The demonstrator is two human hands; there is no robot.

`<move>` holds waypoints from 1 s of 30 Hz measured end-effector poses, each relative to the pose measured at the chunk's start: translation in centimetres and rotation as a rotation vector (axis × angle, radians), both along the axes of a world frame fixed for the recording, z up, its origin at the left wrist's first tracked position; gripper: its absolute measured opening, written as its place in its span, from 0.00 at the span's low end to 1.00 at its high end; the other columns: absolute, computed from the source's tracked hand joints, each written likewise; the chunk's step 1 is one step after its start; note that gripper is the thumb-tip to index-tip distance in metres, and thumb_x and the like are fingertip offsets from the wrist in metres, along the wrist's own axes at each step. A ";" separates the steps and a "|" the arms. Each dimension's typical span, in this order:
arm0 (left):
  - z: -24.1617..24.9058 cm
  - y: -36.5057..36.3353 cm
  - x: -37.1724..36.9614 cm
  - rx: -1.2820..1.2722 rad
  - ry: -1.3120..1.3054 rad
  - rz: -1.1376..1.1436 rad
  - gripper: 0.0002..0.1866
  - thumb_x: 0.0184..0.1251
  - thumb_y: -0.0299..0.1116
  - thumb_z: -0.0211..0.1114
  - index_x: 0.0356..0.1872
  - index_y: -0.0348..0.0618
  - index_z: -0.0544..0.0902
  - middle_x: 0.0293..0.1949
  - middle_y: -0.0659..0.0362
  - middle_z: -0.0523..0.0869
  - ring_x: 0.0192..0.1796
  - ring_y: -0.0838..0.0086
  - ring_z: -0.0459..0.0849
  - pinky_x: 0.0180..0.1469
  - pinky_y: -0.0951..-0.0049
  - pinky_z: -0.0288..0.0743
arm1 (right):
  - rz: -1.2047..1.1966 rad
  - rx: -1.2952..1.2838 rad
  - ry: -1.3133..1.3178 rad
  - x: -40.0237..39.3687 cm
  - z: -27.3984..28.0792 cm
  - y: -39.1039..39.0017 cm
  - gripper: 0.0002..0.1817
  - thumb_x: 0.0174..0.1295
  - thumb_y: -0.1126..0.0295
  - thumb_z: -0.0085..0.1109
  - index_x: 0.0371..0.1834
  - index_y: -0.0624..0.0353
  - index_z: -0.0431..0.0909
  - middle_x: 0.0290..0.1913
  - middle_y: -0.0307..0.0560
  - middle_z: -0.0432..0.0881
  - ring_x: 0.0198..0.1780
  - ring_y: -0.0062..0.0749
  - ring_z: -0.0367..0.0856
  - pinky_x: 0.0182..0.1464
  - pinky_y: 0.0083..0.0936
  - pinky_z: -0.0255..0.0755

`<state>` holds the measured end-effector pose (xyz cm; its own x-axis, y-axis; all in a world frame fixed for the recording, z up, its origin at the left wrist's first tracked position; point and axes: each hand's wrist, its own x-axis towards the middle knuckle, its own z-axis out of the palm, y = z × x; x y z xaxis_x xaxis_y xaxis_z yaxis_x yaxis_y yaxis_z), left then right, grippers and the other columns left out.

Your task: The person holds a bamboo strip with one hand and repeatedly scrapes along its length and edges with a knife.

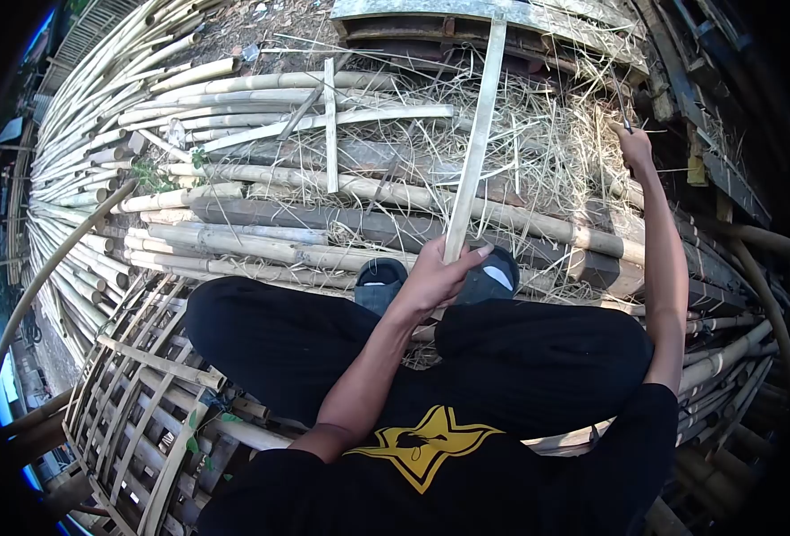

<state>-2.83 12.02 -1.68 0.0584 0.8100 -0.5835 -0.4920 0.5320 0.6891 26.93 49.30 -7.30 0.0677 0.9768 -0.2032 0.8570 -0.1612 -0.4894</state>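
My left hand (438,279) is closed around the lower part of a long, pale bamboo strip (479,129). The strip points away from me, its far end reaching a wooden pallet. Out to the far right, my right hand (634,148) is closed on a knife (625,114), whose thin dark blade points away from me. The knife is well apart from the strip. Under the left hand are my feet in dark sandals (379,282), between my bent knees. Pale shavings (538,152) lie thickly beyond the strip and near the right hand.
Bamboo poles (270,98) lie across the ground ahead and fan out to the left. Two flat bamboo pieces cross there, one a short slat (330,134). The pallet (404,11) stands at the back. A woven bamboo lattice (136,393) is at lower left.
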 end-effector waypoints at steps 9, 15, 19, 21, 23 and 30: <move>-2.6 1.5 0.2 -0.065 0.025 0.101 0.14 0.69 0.38 0.66 0.32 0.46 0.69 0.14 0.72 0.63 0.10 0.89 0.55 0.10 0.80 0.45 | 0.944 -0.121 -0.136 -16.6 3.2 -15.8 0.14 0.54 0.67 0.56 0.23 0.70 0.80 0.23 0.68 0.78 0.29 0.62 0.80 0.37 0.46 0.76; -3.6 1.3 -0.4 -0.079 0.028 0.140 0.11 0.67 0.35 0.66 0.32 0.45 0.72 0.12 0.72 0.64 0.09 0.88 0.58 0.10 0.80 0.46 | 1.020 -0.190 -0.100 -17.4 3.4 -19.4 0.20 0.58 0.61 0.59 0.20 0.69 0.79 0.19 0.64 0.78 0.26 0.57 0.81 0.33 0.45 0.75; -3.7 1.5 -0.2 -0.068 0.109 0.109 0.12 0.67 0.36 0.67 0.31 0.45 0.71 0.11 0.73 0.62 0.09 0.89 0.56 0.10 0.80 0.45 | 0.959 -0.290 -0.219 -17.9 3.8 -19.4 0.25 0.54 0.50 0.59 0.28 0.68 0.83 0.26 0.66 0.81 0.33 0.59 0.84 0.40 0.45 0.78; -3.5 1.6 0.1 -0.078 0.124 0.105 0.13 0.67 0.35 0.67 0.31 0.46 0.70 0.11 0.73 0.62 0.09 0.89 0.56 0.10 0.80 0.45 | 0.901 -0.253 -0.297 -17.9 2.3 -19.1 0.22 0.52 0.55 0.60 0.24 0.69 0.82 0.25 0.67 0.81 0.33 0.59 0.84 0.40 0.46 0.78; -3.2 1.6 0.4 -0.086 0.140 0.095 0.13 0.67 0.35 0.66 0.30 0.46 0.70 0.10 0.72 0.62 0.09 0.88 0.56 0.10 0.80 0.44 | 0.950 -0.214 -0.316 -17.5 1.2 -18.2 0.20 0.50 0.57 0.60 0.23 0.69 0.82 0.25 0.68 0.81 0.33 0.59 0.84 0.40 0.46 0.79; -3.1 2.1 0.5 -0.096 0.109 0.084 0.12 0.68 0.30 0.64 0.30 0.46 0.68 0.13 0.72 0.64 0.09 0.89 0.58 0.10 0.80 0.45 | 1.020 0.022 -0.358 -17.7 -0.5 -15.7 0.08 0.45 0.66 0.60 0.23 0.57 0.85 0.22 0.59 0.82 0.29 0.56 0.83 0.36 0.43 0.80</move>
